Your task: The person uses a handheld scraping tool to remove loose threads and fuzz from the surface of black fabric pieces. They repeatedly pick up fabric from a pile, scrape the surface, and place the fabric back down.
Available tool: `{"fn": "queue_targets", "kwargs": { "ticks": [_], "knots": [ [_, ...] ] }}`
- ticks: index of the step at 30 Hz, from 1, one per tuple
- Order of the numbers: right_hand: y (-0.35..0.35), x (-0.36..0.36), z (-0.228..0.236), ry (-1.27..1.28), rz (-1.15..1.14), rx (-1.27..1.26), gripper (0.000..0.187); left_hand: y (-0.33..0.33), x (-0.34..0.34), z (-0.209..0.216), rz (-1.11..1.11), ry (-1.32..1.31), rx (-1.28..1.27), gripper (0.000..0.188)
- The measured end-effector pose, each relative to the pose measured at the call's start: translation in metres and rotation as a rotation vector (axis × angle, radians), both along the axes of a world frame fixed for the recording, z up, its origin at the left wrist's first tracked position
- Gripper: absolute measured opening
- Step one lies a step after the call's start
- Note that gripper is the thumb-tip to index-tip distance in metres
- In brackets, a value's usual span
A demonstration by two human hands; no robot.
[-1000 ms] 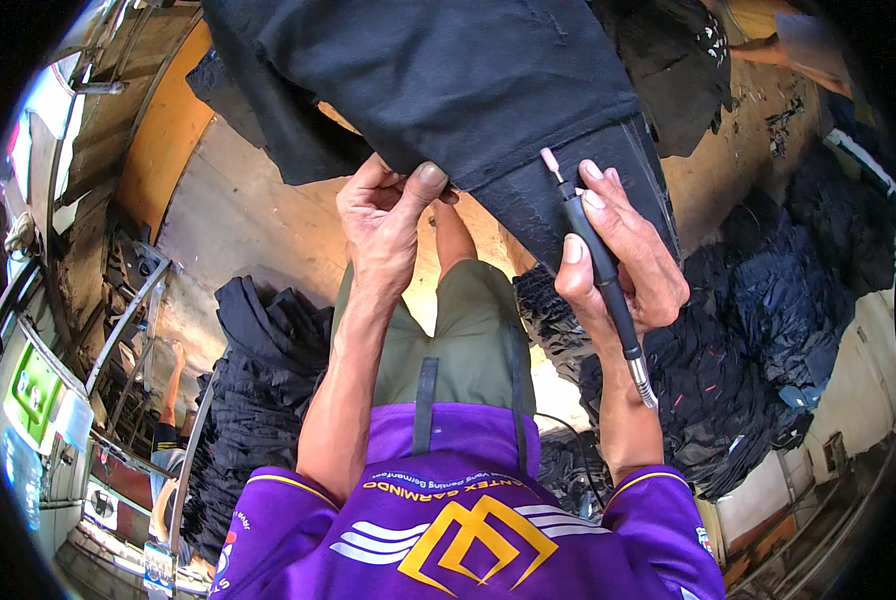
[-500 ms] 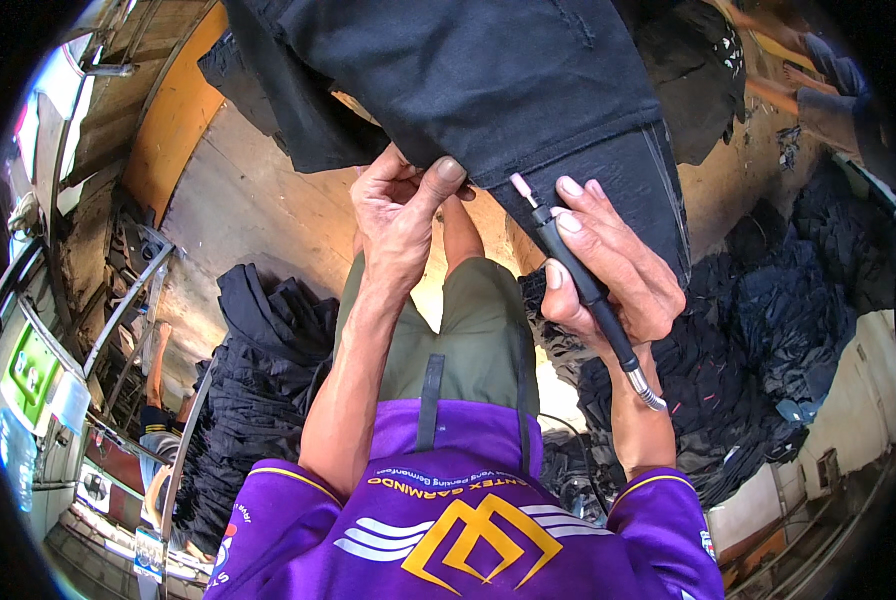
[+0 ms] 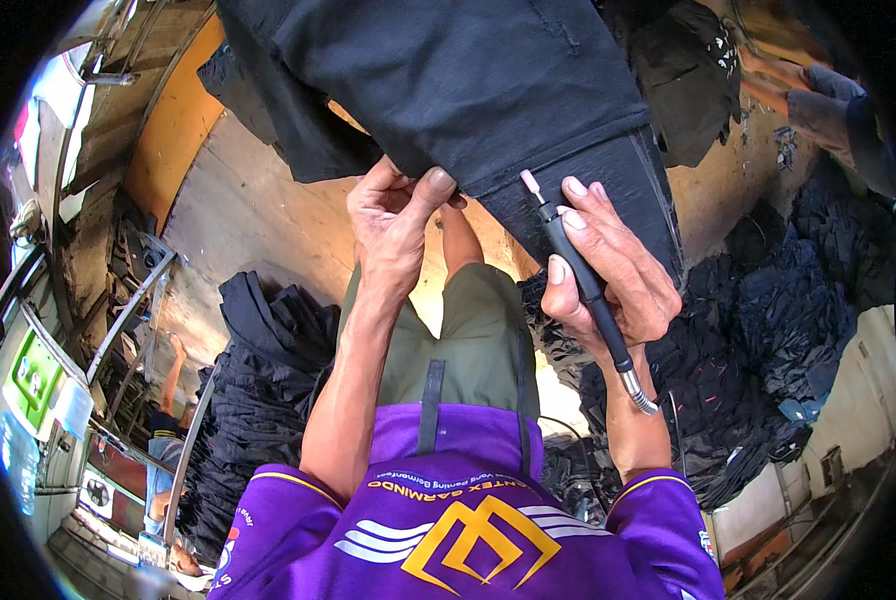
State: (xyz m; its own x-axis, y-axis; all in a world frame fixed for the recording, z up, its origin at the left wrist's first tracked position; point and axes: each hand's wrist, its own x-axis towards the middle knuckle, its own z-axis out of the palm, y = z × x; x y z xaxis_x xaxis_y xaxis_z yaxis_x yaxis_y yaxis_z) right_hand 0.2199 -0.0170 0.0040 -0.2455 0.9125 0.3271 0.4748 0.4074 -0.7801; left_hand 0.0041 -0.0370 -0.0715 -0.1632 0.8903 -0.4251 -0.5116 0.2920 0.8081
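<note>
A black denim-like garment (image 3: 458, 80) spreads across the top, its lower hem running over a dark, streaked flat piece (image 3: 623, 190); whether that is a board or cloth I cannot tell. Thumb and fingers of my left hand (image 3: 393, 225) pinch the garment's near edge. My right hand (image 3: 633, 275) is wrapped round a black pen-shaped rotary grinder (image 3: 588, 282). Its small pinkish grinding tip (image 3: 530, 182) points up and left, just below the hem; contact with the fabric cannot be made out. A ribbed metal neck (image 3: 638, 392) leaves the grinder's lower end.
Dark cloth piles lie at the left (image 3: 258, 400) and right (image 3: 748, 330). More black garments (image 3: 678, 90) hang beyond the work. Metal rails (image 3: 133, 305) and a green tray (image 3: 33, 378) stand far left. Another person's legs (image 3: 808, 95) show upper right; a second person (image 3: 166, 450) is lower left.
The garment has shifted slightly to the left. The grinder's tip sits a little further right and higher against it. My left hand keeps its pinch. The person at lower left has moved.
</note>
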Motion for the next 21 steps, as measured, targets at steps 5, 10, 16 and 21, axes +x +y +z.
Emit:
{"fn": "queue_targets", "kwargs": {
  "ticks": [5, 10, 16, 21],
  "knots": [
    [0.002, 0.006, 0.001, -0.029, -0.055, 0.009, 0.036, 0.000, 0.000, -0.001, -0.020, 0.008, 0.004, 0.019],
    [0.003, 0.010, -0.002, -0.054, -0.153, 0.021, 0.034, 0.001, 0.000, 0.000, -0.032, -0.006, -0.005, 0.017],
    [0.005, 0.011, 0.002, -0.062, -0.287, -0.009, 0.033, 0.006, -0.003, 0.001, -0.097, 0.000, -0.018, 0.017],
    [0.005, 0.013, 0.015, 0.159, -0.557, -0.034, 0.049, 0.005, -0.029, 0.024, -0.259, 0.056, -0.252, 0.039]
  ]
}}
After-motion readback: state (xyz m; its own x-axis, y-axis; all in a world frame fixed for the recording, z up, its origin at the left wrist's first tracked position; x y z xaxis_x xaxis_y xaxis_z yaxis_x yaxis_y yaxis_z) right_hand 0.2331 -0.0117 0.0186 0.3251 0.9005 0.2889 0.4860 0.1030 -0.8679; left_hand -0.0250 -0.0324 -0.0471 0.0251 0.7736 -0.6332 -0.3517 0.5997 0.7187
